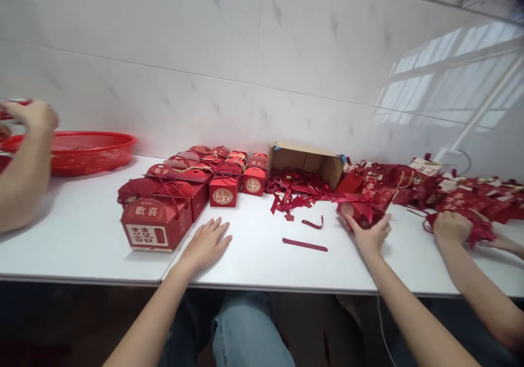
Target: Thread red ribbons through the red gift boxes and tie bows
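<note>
My left hand [207, 243] lies flat and open on the white table [82, 236], fingers spread, just right of a large red gift box [155, 225] with gold characters. It holds nothing. My right hand [370, 235] reaches out to a small red box with a ribbon [357, 209]; its fingers touch the box's near side without closing round it. Two loose red strips [305, 244] lie on the table between my hands.
Rows of finished red boxes [223, 189] stand at the back. An open cardboard carton [307, 162] spills red ribbons. Flat red boxes are piled at the right, where another person's hands [450, 228] work. A red basket [88, 151] and another person's arm [24, 159] are at left.
</note>
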A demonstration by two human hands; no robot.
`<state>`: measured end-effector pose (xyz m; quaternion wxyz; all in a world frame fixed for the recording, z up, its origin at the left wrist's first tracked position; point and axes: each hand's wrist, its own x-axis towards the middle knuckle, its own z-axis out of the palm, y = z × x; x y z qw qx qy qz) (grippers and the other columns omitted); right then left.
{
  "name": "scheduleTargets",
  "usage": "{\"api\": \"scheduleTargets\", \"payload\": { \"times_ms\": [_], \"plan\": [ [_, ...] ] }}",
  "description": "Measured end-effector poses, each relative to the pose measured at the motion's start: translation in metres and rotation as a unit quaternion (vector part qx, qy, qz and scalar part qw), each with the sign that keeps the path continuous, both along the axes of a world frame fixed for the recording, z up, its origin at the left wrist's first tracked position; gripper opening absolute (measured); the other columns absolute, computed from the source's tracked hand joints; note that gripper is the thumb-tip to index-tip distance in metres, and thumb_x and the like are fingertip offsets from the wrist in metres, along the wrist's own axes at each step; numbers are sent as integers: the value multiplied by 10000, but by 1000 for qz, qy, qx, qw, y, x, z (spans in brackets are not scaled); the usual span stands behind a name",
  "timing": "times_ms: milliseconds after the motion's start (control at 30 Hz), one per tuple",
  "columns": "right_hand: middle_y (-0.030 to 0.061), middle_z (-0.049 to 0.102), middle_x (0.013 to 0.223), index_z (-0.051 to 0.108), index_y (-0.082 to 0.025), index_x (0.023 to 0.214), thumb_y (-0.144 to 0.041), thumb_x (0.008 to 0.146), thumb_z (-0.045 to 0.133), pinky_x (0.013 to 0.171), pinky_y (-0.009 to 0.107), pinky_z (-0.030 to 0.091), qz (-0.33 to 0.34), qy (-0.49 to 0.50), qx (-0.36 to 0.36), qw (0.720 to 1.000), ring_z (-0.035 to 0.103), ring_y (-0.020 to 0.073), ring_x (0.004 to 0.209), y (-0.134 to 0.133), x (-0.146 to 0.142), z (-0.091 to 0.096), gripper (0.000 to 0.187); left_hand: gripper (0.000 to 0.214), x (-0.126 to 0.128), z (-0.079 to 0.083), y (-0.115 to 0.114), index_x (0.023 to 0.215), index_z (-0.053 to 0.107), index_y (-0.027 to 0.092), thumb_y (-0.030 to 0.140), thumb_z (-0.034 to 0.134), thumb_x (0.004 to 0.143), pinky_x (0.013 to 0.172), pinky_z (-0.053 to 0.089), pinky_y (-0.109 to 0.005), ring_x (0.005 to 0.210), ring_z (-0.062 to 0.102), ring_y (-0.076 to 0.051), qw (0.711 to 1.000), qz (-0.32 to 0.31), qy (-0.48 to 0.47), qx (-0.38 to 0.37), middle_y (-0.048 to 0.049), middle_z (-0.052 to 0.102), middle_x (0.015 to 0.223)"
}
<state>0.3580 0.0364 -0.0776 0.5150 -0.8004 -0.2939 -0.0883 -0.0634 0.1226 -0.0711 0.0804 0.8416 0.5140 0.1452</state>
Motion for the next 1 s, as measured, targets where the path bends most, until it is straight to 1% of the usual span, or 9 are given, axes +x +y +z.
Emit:
{"api": "scheduleTargets", "payload": {
  "times_ms": [33, 67, 100, 200, 300, 367, 633, 833, 1000],
  "plan": [
    [321, 133, 1424, -44, 22, 1413, -630, 690, 538, 1015, 553, 250, -88, 8, -79, 993, 196, 430, 1308, 0, 14, -4, 1135, 589, 0, 0, 1, 1328, 453, 151, 477, 337, 852, 1081, 226, -453, 1346, 271, -305, 1000, 0, 2, 4, -132, 336, 1447],
    [354, 135, 1410, -28, 73, 1397, -615, 761, 438, 991, 570, 259, -134, 14, -163, 977, 216, 438, 1295, 0, 24, -9, 1047, 587, 0, -1, 3, 1326, 454, 152, 477, 338, 851, 1081, 230, -451, 1346, 273, -302, 1000, 0, 6, 7, -128, 339, 1446],
    [366, 156, 1403, 22, 96, 1391, -565, 793, 417, 984, 578, 249, -140, 12, -204, 969, 217, 439, 1293, 1, 31, -14, 975, 587, 1, -1, 4, 1326, 454, 154, 478, 336, 851, 1081, 232, -447, 1346, 274, -299, 1000, 1, 12, 9, -124, 340, 1446],
    [285, 219, 1436, 222, 34, 1386, -441, 803, 460, 1049, 504, 165, -84, -26, -279, 956, 164, 369, 1337, 6, 37, -27, 789, 594, 1, -2, 7, 1333, 445, 156, 480, 326, 851, 1089, 226, -431, 1352, 263, -288, 1000, 3, 30, 10, -117, 334, 1451],
    [280, 318, 1393, 390, 14, 1315, -458, 820, 420, 1031, 510, 170, -54, -34, -336, 940, 241, 383, 1302, 10, 38, -32, 684, 604, 1, -2, 10, 1338, 439, 157, 489, 311, 851, 1091, 227, -418, 1353, 262, -286, 999, 1, 40, 12, -115, 333, 1453],
    [283, 331, 1382, 404, 10, 1309, -488, 832, 378, 1014, 515, 188, -51, -36, -360, 931, 269, 389, 1285, 11, 39, -32, 690, 606, 1, -3, 12, 1341, 436, 156, 489, 305, 851, 1091, 229, -412, 1351, 267, -285, 999, 1, 44, 14, -114, 333, 1453],
    [263, 263, 1429, 312, -33, 1377, -574, 843, 263, 1010, 535, 173, -31, -50, -415, 908, 229, 387, 1311, 4, 38, -31, 762, 600, 1, -1, 10, 1324, 459, 150, 484, 329, 843, 1088, 238, -408, 1344, 282, -287, 999, 3, 35, 13, -117, 351, 1444],
    [214, 215, 1468, 275, -152, 1414, -602, 851, 196, 1011, 565, 147, 21, -73, -449, 890, 183, 389, 1339, -10, 32, -32, 725, 592, 0, -4, 9, 1308, 478, 163, 501, 351, 838, 1082, 250, -408, 1339, 291, -287, 1000, 0, 13, 15, -106, 363, 1439],
    [168, 188, 1491, 245, -197, 1428, -651, 838, 162, 1042, 541, 127, 60, -91, -460, 881, 149, 368, 1359, -27, 22, -28, 749, 583, -1, -7, 9, 1297, 490, 160, 496, 363, 838, 1081, 249, -408, 1340, 289, -291, 1000, -4, 6, 18, -110, 370, 1434]
  ]
}}
